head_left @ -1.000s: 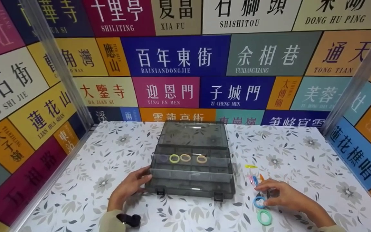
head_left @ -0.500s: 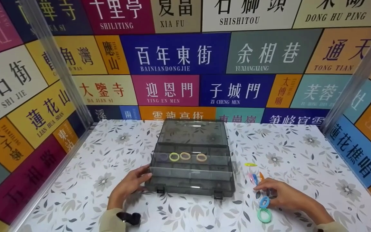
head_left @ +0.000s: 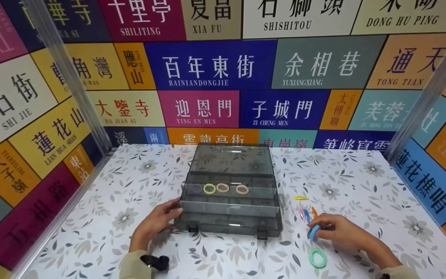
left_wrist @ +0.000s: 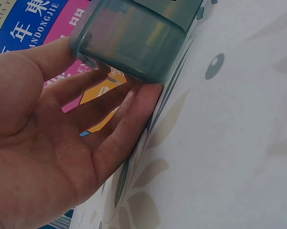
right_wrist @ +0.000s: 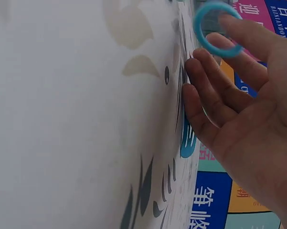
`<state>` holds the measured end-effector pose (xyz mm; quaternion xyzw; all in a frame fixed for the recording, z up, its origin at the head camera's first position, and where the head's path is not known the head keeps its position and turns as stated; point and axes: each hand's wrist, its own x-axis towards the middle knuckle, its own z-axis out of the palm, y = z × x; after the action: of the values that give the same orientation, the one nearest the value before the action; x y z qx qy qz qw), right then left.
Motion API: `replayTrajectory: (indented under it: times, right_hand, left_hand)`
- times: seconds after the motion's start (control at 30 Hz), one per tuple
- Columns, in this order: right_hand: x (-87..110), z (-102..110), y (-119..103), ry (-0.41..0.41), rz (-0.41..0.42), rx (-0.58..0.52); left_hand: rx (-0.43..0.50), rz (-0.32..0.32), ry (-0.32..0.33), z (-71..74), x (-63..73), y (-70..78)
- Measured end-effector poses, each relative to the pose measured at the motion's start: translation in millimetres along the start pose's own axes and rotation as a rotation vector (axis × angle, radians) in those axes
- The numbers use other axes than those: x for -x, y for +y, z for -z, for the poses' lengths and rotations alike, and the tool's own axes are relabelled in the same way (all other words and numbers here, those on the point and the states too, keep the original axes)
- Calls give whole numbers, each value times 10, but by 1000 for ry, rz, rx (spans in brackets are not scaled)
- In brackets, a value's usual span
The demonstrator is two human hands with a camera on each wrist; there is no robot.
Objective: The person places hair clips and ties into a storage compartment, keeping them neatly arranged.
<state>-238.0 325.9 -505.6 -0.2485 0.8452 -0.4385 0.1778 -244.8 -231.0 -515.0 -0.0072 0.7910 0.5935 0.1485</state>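
Note:
My right hand (head_left: 337, 232) pinches a blue hair tie (right_wrist: 199, 24) between thumb and finger; in the right wrist view the ring stands upright over the patterned cloth. A mint green hair tie (head_left: 317, 258) lies just in front of that hand. Beyond the fingertips are a pink hair clip (head_left: 302, 214), a blue one (head_left: 306, 215) and an orange one (head_left: 314, 212). My left hand (head_left: 161, 219) touches the left front corner of a smoky clear compartment box (head_left: 230, 228), its fingers spread against the end wall in the left wrist view.
The box's lid (head_left: 232, 161) stands open at the back. Yellow (head_left: 209, 193) and beige (head_left: 223, 192) hair ties, a peach one (head_left: 242, 193) and a dark one (head_left: 196, 189) sit in its back row. A yellow clip (head_left: 301, 198) lies right of the box. Printed walls surround the table.
The right hand has lifted the blue hair tie from beside the green one and turned it on edge, nearer the clips. The left hand and box have stayed put.

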Motion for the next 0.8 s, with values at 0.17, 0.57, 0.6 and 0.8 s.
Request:
replayTrajectory:
  times: [0.17, 0.57, 0.6, 0.8]
  right_hand:
    - [-12, -13, -8, 17, -11, -14]
    - [-58, -50, -53, 33, 1, 109]
    - [-65, -53, -56, 38, 16, 131]
    - [-122, -68, -76, 39, 41, 178]
  left_hand:
    - [0, -15, -16, 7, 17, -7]
    - [5, -7, -29, 28, 19, -2]
    - [6, -7, -29, 29, 20, -2]
    - [11, -11, -24, 28, 18, -1]
